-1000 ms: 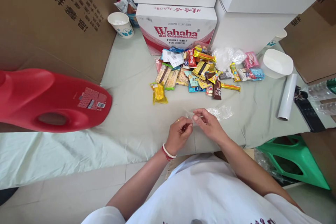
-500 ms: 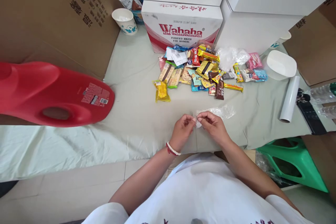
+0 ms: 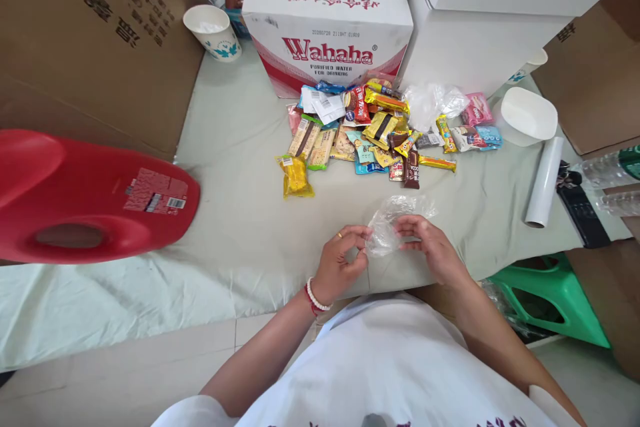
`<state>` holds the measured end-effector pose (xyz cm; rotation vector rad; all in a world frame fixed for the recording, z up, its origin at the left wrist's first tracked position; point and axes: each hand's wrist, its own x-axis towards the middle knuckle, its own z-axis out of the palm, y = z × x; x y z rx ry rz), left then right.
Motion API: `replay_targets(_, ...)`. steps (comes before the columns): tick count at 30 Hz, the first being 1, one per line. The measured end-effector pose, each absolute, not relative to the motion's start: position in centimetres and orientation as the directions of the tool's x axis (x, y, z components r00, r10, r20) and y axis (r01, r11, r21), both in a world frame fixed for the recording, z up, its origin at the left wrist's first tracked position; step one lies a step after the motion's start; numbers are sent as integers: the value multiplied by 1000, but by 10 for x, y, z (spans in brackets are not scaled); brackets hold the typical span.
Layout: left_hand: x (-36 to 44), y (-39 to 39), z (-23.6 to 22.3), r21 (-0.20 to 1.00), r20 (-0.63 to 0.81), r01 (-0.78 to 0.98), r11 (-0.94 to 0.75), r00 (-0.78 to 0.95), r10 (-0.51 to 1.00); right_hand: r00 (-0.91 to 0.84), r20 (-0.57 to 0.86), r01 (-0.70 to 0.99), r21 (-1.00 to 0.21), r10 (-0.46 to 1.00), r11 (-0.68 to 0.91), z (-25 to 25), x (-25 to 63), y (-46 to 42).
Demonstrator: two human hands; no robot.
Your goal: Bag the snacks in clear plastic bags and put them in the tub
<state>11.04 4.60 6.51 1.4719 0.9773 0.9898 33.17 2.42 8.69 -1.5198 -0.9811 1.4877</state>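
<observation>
"left hand point(image 3: 345, 263) first: what is it doing?"

"pinching the near-left edge of a clear plastic bag point(image 3: 384, 233) between thumb and fingertips."

"and the right hand point(image 3: 434, 248)?"

"loosely spread, thumb apart from the fingers, with its fingertips at the bag's right side. they look to be touching it, but i see no pinch there."

"so which way does the bag lie?"

"to the right of the left fingertips and to the left of the right ones, between the two hands, over the cloth point(image 3: 240, 213)."

"long axis?"

"crumpled, so no clear one; the film seems to slant away and rightward. i can't tell whether the flatter part beyond belongs to it."

"nearer hand?"

"neither clearly; both reach it. the wrapped snacks point(image 3: 380, 130) lie beyond, apart from both hands."
</observation>
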Motion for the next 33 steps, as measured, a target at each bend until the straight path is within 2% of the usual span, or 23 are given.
replay_targets(3,112,38,62,993,73,60,-101,359,930,-63,-384,152,-916,921,-372,84,315,46)
replay_targets(7,100,25,44,975,-189,-83,205,166,968,-21,-364,83,-929,931,-361,69,298,62)
replay_targets(8,96,22,41,955,-258,-119,273,127,958,-29,-362,102,-928,932,-357,66,295,63)
replay_targets(10,90,19,41,932,-324,-144,332,76,943,-54,-308,251,-925,950,-285,65,289,64)
replay_targets(13,91,23,55,974,-219,60,220,-21,976,-119,-163,532,-843,979,-76,75,281,65)
replay_targets(15,98,33,64,962,-108,248,110,-21,994,-197,-138,631,-776,971,17,85,277,66)
replay_targets(16,102,40,66,952,-91,293,89,-7,996,-229,-141,658,-751,963,46,89,276,66)
replay_targets(18,108,56,64,954,-155,259,149,4,988,-260,-143,686,-723,955,78,93,278,63)
replay_targets(20,111,70,56,949,-294,106,297,-44,955,-229,-160,668,-743,960,35,91,284,57)
replay_targets(22,112,79,48,899,-437,-78,431,-88,895,-160,-261,557,-820,952,-131,84,294,48)
replay_targets(24,112,81,43,865,-493,-165,473,-113,863,-148,-400,391,-864,905,-318,77,305,38)
replay_targets(26,112,77,43,901,-433,-87,426,-102,896,-166,-455,305,-867,875,-393,75,312,34)
replay_targets(29,114,65,49,957,-275,93,276,-31,961,-103,-380,376,-870,919,-318,79,312,42)
replay_targets(31,116,57,51,969,-225,113,222,16,974,-57,-316,389,-881,947,-270,80,306,56)
replay_targets(33,116,51,51,971,-232,69,229,34,972,3,-303,275,-916,953,-293,76,298,72)
